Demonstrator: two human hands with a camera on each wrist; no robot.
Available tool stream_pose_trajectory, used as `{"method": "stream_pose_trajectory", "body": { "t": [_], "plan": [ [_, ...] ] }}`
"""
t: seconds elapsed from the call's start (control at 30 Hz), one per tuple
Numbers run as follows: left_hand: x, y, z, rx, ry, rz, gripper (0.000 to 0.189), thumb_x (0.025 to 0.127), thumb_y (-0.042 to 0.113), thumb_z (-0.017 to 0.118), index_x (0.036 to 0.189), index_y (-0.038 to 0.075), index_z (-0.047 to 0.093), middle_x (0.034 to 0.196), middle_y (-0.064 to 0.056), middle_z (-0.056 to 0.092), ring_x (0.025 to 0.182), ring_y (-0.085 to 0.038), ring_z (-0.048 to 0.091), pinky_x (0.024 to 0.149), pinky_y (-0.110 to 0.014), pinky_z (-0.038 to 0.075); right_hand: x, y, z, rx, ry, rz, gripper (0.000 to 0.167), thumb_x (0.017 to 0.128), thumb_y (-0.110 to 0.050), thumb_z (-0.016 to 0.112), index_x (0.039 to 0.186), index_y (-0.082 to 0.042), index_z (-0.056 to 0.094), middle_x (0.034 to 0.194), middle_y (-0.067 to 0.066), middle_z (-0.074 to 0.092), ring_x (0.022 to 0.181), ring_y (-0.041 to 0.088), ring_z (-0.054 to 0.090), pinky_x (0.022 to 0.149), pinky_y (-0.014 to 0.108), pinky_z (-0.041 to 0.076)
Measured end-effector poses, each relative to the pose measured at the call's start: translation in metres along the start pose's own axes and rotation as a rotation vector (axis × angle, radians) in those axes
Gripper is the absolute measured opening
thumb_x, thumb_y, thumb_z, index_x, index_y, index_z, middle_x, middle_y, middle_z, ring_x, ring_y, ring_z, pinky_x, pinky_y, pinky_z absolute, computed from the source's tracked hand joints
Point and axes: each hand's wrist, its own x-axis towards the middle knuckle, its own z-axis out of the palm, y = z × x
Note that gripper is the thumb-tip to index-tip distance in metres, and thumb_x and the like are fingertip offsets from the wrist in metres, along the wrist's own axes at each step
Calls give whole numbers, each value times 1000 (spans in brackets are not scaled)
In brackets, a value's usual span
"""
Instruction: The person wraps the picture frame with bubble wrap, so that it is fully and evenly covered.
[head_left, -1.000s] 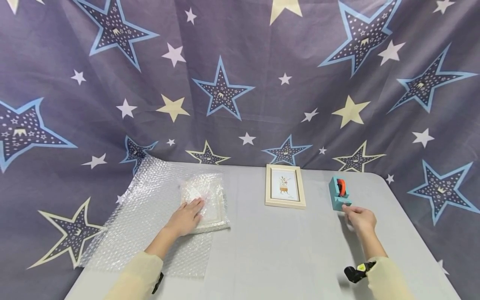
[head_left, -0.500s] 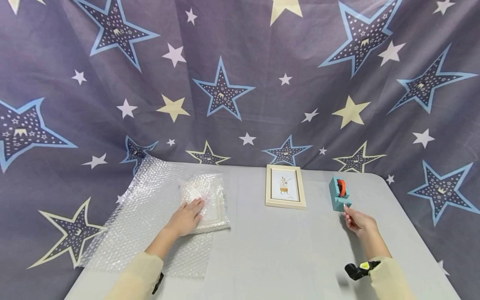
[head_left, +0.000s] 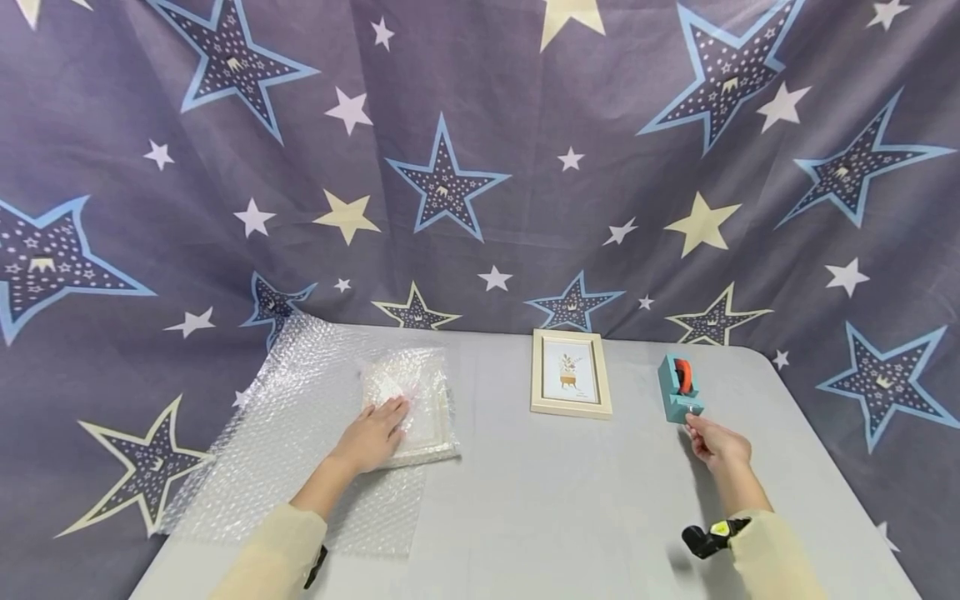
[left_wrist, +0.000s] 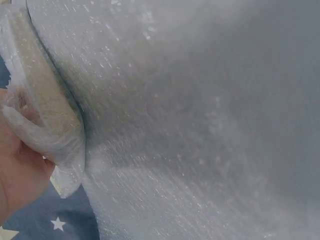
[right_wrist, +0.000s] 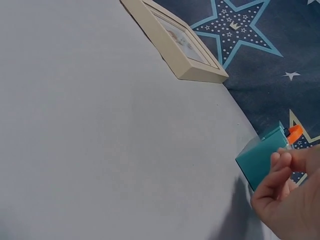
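My left hand (head_left: 373, 435) rests on a flat package in bubble wrap (head_left: 429, 404), its fingers extended over the lower left part. A cream frame shows through the wrap. In the left wrist view the hand (left_wrist: 19, 175) lies against the package's edge (left_wrist: 42, 75). At the far right of the table, a teal tape dispenser (head_left: 671, 398) carries an orange-cored roll. My right hand (head_left: 722, 443) is at its front edge, thumb and forefinger pinching the end of the tape. The clear tape itself barely shows. In the right wrist view, the fingertips touch or nearly touch the dispenser (right_wrist: 257, 160).
A loose sheet of bubble wrap (head_left: 255, 475) spreads over the table's left side, under the package. Between package and dispenser, a cream picture frame (head_left: 604, 392) with a plant print lies near the back. A star-patterned curtain (head_left: 480, 75) borders the table (head_left: 525, 517).
My right hand shifts slightly at the dispenser's front, its wrist swinging right and then back left. The left hand stays put on the package.
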Motion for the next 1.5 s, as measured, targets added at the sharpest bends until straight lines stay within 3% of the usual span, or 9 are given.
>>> {"method": "stream_pose_trajectory", "body": {
  "t": [0.23, 0.4, 0.83, 0.97, 1.03, 1.1, 1.27, 1.4, 1.5],
  "plan": [
    [0, 1, -3, -10, 4, -3, 52, 99, 23, 45, 145, -1, 38, 153, -18, 36, 143, -36, 33, 120, -58, 20, -1, 1, 5, -106, 102, -100, 4, 84, -7, 68, 82, -6, 66, 51, -9, 58, 50, 1, 55, 48, 18, 50],
    [0, 0, -1, -5, 5, 3, 51, 99, 22, 45, 145, 0, 38, 153, -18, 37, 143, -36, 34, 120, -58, 21, -4, 4, 7, -137, 159, -170, 46, 85, -8, 67, 127, 7, 57, 46, -15, 56, 50, 0, 57, 51, 18, 54],
    [2, -1, 2, 1, 11, 6, 52, 99, 24, 45, 145, 1, 38, 153, -17, 37, 143, -35, 34, 120, -57, 22, 6, 11, 12, -95, 258, -218, 45, 83, -2, 66, 127, 7, 57, 37, -21, 48, 41, -5, 54, 50, 13, 54],
    [1, -1, 2, -2, 14, 2, 52, 99, 24, 45, 145, 1, 38, 153, -17, 37, 143, -35, 34, 120, -58, 22, 5, 14, 12, -169, 306, -234, 41, 83, -5, 66, 123, 2, 61, 64, 3, 74, 58, -1, 63, 48, 11, 50],
    [0, -1, 2, -3, 10, 11, 52, 99, 24, 46, 145, 0, 38, 153, -18, 37, 143, -36, 35, 120, -58, 22, 4, 18, 10, -214, 321, -222, 39, 84, -7, 66, 123, 0, 62, 98, 14, 75, 82, 11, 70, 48, 10, 48],
    [0, -1, 3, -6, 8, 19, 52, 99, 24, 45, 145, 0, 38, 153, -18, 38, 143, -35, 35, 120, -58, 22, 2, 22, 8, -248, 330, -204, 38, 86, -10, 66, 122, -3, 63, 110, 13, 71, 88, 14, 69, 48, 10, 46],
    [0, -2, 6, -5, 15, 23, 51, 99, 23, 45, 145, 1, 39, 153, -18, 38, 143, -35, 36, 119, -58, 23, -4, 22, 4, -206, 286, -224, 31, 86, -15, 68, 114, -3, 70, 51, -19, 61, 55, -4, 56, 50, 11, 47],
    [0, -2, 5, 3, 17, 15, 52, 99, 24, 44, 145, 1, 38, 153, -18, 37, 143, -35, 35, 120, -58, 23, -14, 13, 6, -128, 158, -247, 9, 87, -15, 67, 84, -18, 74, 50, -22, 57, 54, -6, 56, 54, 12, 51],
    [0, -2, 4, -3, 16, 7, 52, 99, 24, 44, 145, 1, 38, 153, -18, 37, 143, -35, 34, 120, -58, 22, -21, 8, 8, -99, -53, -218, 22, 92, -18, 62, 73, -28, 66, 62, -19, 62, 61, -6, 57, 59, 12, 52]
  ]
}}
